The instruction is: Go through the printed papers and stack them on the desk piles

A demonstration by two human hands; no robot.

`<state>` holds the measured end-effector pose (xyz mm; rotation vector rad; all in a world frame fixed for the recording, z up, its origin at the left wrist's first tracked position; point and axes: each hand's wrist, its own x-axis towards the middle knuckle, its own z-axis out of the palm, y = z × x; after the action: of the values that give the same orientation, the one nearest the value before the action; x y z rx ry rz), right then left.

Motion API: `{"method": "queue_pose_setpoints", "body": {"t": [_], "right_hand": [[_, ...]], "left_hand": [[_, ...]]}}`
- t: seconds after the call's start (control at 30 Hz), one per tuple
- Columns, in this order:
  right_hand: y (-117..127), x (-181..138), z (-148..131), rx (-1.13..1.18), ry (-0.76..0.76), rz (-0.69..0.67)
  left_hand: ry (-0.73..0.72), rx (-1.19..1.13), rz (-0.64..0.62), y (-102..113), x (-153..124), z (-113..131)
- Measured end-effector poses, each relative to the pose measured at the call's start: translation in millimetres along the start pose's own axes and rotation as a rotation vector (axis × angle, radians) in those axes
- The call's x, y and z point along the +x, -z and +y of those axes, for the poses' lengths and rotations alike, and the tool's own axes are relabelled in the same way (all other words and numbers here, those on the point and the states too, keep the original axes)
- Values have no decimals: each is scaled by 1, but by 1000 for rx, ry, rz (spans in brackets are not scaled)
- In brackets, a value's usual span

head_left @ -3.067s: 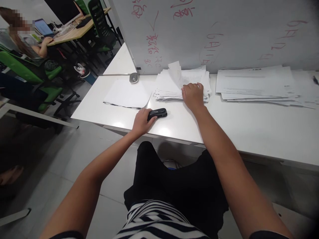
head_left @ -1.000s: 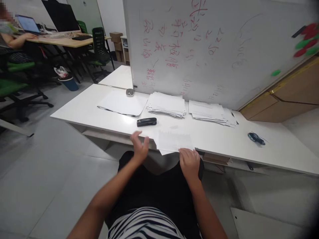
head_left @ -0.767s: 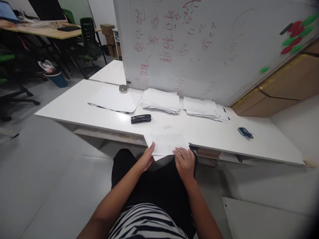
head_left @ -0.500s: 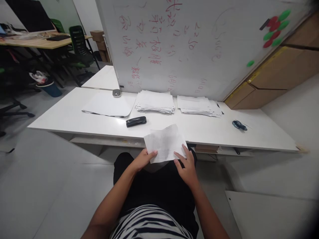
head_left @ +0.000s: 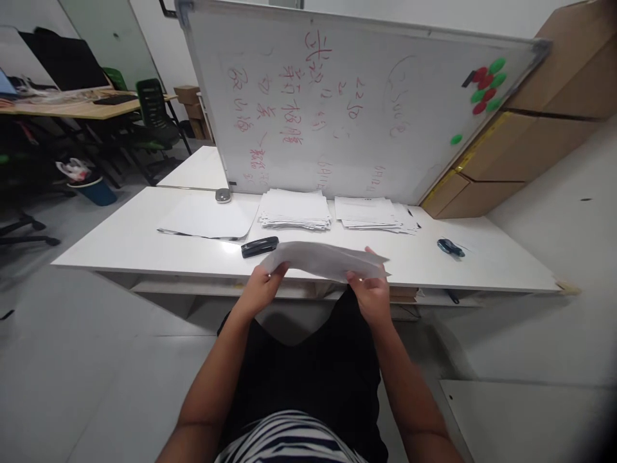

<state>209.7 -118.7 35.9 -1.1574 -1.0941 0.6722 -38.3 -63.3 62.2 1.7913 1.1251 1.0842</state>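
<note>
Behind and left of the stapler (head_left: 260,247), a white sheet (head_left: 207,215) lies back from the front edge of the table (head_left: 120,247). In front of the stapler, my left fingers (head_left: 278,272) pinch one end of the bowed paper (head_left: 318,258), which spans that edge in my view to the stapler's right; my right fingers (head_left: 354,281) grip its other end. Well right of the stapler, past a stretch of table, lies a dark blue object (head_left: 450,247).

I see left hand (head_left: 258,292) and right hand (head_left: 373,299) partly hidden behind sheets (head_left: 322,258) | sheet count: can't tell | laptop (head_left: 6,85) cut by left edge | top carton (head_left: 569,67) cut by right | dark object (head_left: 450,247): too small to identify
</note>
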Motion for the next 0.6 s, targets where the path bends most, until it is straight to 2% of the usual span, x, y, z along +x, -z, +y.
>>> {"method": "queue_pose_setpoints", "body": {"t": [0.1, 0.23, 0.37, 0.47, 0.6], "right_hand": [[-18, 9, 24, -177, -16, 111], [-39, 16, 50, -193, -6, 50], [-47, 25, 38, -192, 27, 93], [-48, 35, 24, -176, 67, 114], [-49, 40, 35, -157, 77, 96]], "left_hand": [[95, 9, 82, -8, 17, -32], [227, -132, 146, -18, 26, -57], [235, -317, 141, -16, 30, -49], [190, -305, 155, -11, 35, -39], [220, -279, 164, -8, 37, -41]]}}
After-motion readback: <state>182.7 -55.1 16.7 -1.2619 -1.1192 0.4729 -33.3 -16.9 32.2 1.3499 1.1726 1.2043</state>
